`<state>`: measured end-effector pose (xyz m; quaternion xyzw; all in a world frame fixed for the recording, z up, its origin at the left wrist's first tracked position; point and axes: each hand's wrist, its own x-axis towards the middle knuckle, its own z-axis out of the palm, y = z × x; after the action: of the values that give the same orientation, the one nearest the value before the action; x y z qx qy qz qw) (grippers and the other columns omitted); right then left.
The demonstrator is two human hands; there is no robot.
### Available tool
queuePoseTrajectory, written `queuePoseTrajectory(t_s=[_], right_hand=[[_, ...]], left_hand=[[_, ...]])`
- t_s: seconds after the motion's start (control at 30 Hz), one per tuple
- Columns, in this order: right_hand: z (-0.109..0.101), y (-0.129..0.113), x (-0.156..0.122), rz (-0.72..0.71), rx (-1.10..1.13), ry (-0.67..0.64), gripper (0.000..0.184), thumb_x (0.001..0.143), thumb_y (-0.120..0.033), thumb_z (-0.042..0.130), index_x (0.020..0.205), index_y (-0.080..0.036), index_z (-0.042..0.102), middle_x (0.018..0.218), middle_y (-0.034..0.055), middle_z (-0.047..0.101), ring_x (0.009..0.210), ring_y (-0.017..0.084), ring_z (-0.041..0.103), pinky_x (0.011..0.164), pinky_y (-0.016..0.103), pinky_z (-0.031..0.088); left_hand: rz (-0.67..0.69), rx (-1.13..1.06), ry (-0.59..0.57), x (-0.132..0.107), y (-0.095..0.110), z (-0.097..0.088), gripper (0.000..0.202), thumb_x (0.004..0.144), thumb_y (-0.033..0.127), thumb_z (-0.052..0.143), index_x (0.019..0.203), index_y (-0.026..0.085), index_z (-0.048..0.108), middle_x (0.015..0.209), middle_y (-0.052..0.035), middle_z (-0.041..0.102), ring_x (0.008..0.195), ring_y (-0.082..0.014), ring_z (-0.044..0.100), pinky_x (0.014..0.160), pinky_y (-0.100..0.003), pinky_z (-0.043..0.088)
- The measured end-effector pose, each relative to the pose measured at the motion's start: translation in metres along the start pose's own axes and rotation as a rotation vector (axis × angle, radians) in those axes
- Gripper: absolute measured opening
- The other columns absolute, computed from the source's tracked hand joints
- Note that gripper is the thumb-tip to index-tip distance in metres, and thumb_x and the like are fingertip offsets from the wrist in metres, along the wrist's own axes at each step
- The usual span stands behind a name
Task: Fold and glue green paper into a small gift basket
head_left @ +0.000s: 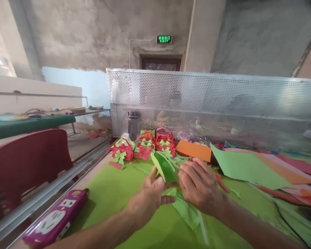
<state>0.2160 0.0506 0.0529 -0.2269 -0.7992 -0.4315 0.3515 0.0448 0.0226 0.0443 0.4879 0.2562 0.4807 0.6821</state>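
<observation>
A small box folded from light green paper (166, 166) stands tilted above the green table in the middle of the view, its hollow side facing me. My left hand (147, 197) grips it at the lower left with thumb and fingers. Against the box's right edge, my right hand (198, 185) is closed with its fingers curled in; what it holds, if anything, is hidden. Beneath my hands lies a crumpled light green paper piece (188, 211), with a narrow pale strip (202, 228) beside it.
Several red paper baskets with green bows (121, 152) stand behind, near a grey bottle (133, 124). An orange paper piece (194, 149) and coloured sheets (251, 167) lie right. A purple device (58, 218) rests front left. A perforated metal panel (209, 100) closes off the back.
</observation>
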Motion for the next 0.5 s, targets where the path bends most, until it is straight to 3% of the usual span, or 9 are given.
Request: queuePoseTrajectory(t_s=[0.13, 0.33, 0.5], right_hand=[[-0.003, -0.013, 0.000, -0.012, 0.044, -0.021, 0.014, 0.078, -0.005, 0.049, 0.073, -0.011, 0.060, 0.078, 0.0108, 0.065, 0.080, 0.023, 0.058, 0.080, 0.046, 0.046], [-0.001, -0.028, -0.001, -0.037, 0.130, -0.033, 0.015, 0.082, -0.009, 0.048, 0.075, -0.012, 0.061, 0.080, 0.0098, 0.066, 0.083, 0.024, 0.058, 0.088, 0.050, 0.040], [-0.005, -0.025, 0.005, 0.079, 0.392, -0.079, 0.025, 0.091, -0.028, 0.042, 0.082, -0.013, 0.060, 0.078, 0.0082, 0.065, 0.079, 0.020, 0.058, 0.086, 0.045, 0.041]], left_hand=[[0.052, -0.098, 0.014, -0.003, -0.009, -0.002, 0.047, 0.075, 0.034, 0.065, 0.118, 0.031, 0.048, 0.127, -0.0077, 0.052, 0.111, -0.0266, 0.052, 0.081, -0.039, 0.045], [0.045, -0.146, 0.160, -0.002, -0.010, -0.005, 0.025, 0.084, 0.033, 0.052, 0.105, 0.021, 0.057, 0.103, -0.0062, 0.065, 0.092, -0.0198, 0.060, 0.072, -0.032, 0.050], [-0.032, -0.112, 0.329, 0.003, -0.002, -0.013, 0.018, 0.082, 0.028, 0.052, 0.093, 0.014, 0.057, 0.083, -0.0067, 0.067, 0.065, -0.0175, 0.062, 0.051, -0.030, 0.052]])
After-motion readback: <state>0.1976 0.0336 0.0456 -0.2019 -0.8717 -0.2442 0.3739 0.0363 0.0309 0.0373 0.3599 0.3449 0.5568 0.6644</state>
